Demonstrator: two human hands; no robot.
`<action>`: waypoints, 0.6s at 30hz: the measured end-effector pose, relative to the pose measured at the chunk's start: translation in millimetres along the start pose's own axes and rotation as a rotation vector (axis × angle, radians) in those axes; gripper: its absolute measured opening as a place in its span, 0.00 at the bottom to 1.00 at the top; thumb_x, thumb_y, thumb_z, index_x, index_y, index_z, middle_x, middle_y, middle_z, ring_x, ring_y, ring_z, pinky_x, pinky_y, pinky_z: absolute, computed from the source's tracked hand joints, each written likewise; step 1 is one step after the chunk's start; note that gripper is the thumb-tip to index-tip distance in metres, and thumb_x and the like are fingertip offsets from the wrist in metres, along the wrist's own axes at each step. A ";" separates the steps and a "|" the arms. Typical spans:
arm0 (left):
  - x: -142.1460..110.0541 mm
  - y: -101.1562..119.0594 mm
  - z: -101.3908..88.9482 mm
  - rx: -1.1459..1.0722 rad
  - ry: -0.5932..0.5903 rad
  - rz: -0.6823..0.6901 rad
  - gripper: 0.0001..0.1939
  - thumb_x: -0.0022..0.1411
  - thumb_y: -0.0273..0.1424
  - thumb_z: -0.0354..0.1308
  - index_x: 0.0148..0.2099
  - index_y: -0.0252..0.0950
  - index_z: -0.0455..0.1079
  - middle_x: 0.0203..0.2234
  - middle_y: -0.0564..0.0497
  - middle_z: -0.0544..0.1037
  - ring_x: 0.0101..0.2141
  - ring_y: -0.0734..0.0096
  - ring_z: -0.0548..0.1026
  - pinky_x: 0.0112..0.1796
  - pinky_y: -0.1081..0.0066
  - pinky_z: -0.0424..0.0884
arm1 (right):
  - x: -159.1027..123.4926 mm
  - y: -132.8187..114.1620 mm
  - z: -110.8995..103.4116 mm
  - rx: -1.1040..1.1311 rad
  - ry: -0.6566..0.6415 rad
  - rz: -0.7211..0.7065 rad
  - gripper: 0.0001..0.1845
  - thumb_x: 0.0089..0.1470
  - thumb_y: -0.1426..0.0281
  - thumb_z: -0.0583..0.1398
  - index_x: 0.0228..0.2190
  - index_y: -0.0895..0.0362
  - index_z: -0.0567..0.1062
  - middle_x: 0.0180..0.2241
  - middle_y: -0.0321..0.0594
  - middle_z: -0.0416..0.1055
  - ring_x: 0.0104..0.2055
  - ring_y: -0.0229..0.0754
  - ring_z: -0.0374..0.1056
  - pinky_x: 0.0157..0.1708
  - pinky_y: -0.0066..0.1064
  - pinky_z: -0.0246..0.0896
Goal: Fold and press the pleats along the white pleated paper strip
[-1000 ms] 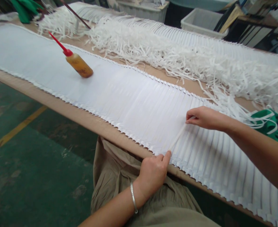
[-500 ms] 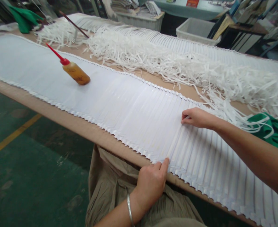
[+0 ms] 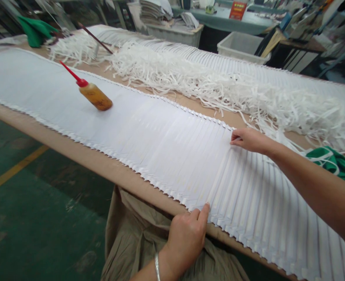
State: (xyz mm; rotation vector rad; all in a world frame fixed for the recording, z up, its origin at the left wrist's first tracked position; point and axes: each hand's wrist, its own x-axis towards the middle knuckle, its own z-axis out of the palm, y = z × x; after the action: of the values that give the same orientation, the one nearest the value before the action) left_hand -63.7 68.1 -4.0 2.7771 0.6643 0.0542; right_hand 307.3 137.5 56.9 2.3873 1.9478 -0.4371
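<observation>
A long band of overlapped white paper sheets (image 3: pixel 149 136) lies along the near side of the brown table (image 3: pixel 102 166). My left hand (image 3: pixel 186 236) pinches the near end of one sheet at the table's front edge, thumb on top. My right hand (image 3: pixel 248 139) is curled with its fingertips pressed on the far end of the same sheet, where a thin white strip runs between the two hands. To the left, an amber glue bottle (image 3: pixel 95 96) with a long red nozzle rests on its side on the sheets.
A heap of white paper strips (image 3: pixel 219 86) runs along the table's middle, with a second band of sheets (image 3: pixel 248 66) behind it. Green cloth (image 3: pixel 333 164) lies at the right, another green cloth (image 3: pixel 36 31) far left. Grey bins (image 3: pixel 239 47) stand behind. Green floor at left.
My right hand has slid farther up the sheet toward its far edge. My left hand stays pinched at the near edge. The view has tilted up a little.
</observation>
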 end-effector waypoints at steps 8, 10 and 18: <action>-2.2 -1.7 5.5 -0.016 -0.003 0.002 0.29 0.58 0.17 0.54 0.62 0.33 0.66 0.32 0.49 0.79 0.27 0.62 0.79 0.26 0.66 0.76 | 24.6 42.5 8.1 0.067 0.092 0.018 0.09 0.56 0.63 0.61 0.31 0.54 0.77 0.31 0.39 0.79 0.34 0.42 0.72 0.35 0.29 0.59; -2.5 -2.0 7.1 -0.020 -0.007 0.003 0.30 0.58 0.17 0.53 0.63 0.33 0.66 0.32 0.49 0.79 0.27 0.62 0.79 0.26 0.66 0.76 | 27.9 49.2 11.7 0.091 0.100 0.012 0.09 0.57 0.64 0.59 0.34 0.55 0.78 0.32 0.39 0.79 0.34 0.42 0.72 0.36 0.29 0.59; -2.0 -3.8 7.1 -0.009 0.023 0.027 0.31 0.55 0.16 0.53 0.62 0.33 0.66 0.30 0.49 0.78 0.25 0.64 0.78 0.25 0.69 0.74 | 38.7 61.1 20.1 0.074 0.172 0.035 0.11 0.57 0.63 0.59 0.35 0.56 0.78 0.34 0.42 0.79 0.35 0.43 0.72 0.38 0.31 0.60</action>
State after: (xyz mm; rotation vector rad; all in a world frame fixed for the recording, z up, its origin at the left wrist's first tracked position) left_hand -66.4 68.6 -11.8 2.7809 0.6306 0.0950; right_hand 369.2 157.3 19.3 2.5809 1.9860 -0.3172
